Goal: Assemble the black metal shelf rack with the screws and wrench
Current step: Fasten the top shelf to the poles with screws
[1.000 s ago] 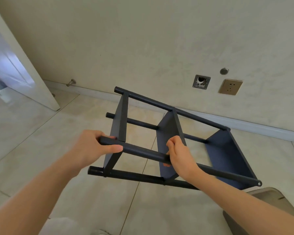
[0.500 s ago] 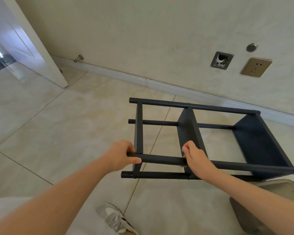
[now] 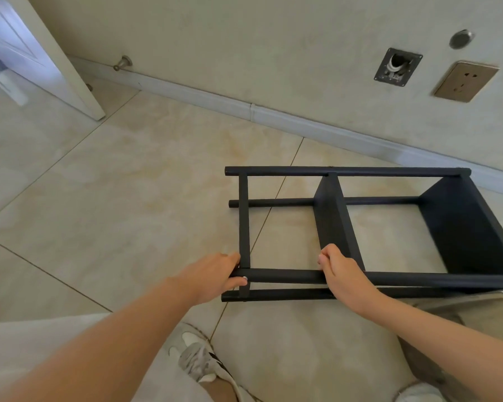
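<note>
shelf rack point(image 3: 331, 216) on its side – bays hold nothing | left hand point(image 3: 215, 278) – right hand point(image 3: 341, 275) both curl round its near pole

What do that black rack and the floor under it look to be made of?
The black rack looks like painted metal, matte finish: thin flat panels, round tubes, hardly any glare, a small silvery screw head at a joint. The floor seems glazed ceramic or stone-look tile, which one I cannot tell: large beige slabs, cloudy veining, thin grout lines, a soft sheen.
</note>
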Available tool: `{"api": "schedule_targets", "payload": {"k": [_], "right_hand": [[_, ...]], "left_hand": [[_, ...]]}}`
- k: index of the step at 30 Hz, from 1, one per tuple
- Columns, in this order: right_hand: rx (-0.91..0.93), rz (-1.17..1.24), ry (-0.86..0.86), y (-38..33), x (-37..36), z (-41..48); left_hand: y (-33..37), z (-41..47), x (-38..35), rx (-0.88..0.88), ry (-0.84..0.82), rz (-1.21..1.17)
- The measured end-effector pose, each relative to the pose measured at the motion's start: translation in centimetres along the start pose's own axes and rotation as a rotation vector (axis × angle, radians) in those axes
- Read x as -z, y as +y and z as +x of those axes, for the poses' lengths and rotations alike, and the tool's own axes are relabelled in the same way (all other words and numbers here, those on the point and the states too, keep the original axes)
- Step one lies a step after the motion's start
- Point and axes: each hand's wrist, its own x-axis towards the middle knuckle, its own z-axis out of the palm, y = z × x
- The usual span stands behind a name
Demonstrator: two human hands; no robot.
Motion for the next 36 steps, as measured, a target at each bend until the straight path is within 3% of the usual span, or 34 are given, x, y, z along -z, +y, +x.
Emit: {"api": "schedule_targets", "payload": {"k": [9, 17, 20, 26, 36], "right_hand": [[0.073, -0.075, -0.018, -0.8, 0.5, 1.8], [0.229, 0.079, 0.170, -7.5, 2.8, 10.2], [0.233, 0.015, 0.204, -9.7, 2.9, 13.5], [0.270, -0.132, 0.142, -12.0, 1.9, 17.7], [0.239, -0.220, 0.064, -13.0, 0.7, 21.9]], "left_hand": [[-1.7, 1.1, -2.3, -0.019, 0.089, -0.029], [-1.8, 1.4, -3.4, -0.056, 0.182, -0.010], [-2.0, 1.4, -3.5, -0.064, 0.166, -0.013], [-2.5, 1.9, -4.0, -0.077, 0.141, -0.064], [-2.8, 2.0, -4.5, -0.136, 0.242, -0.071]]}}
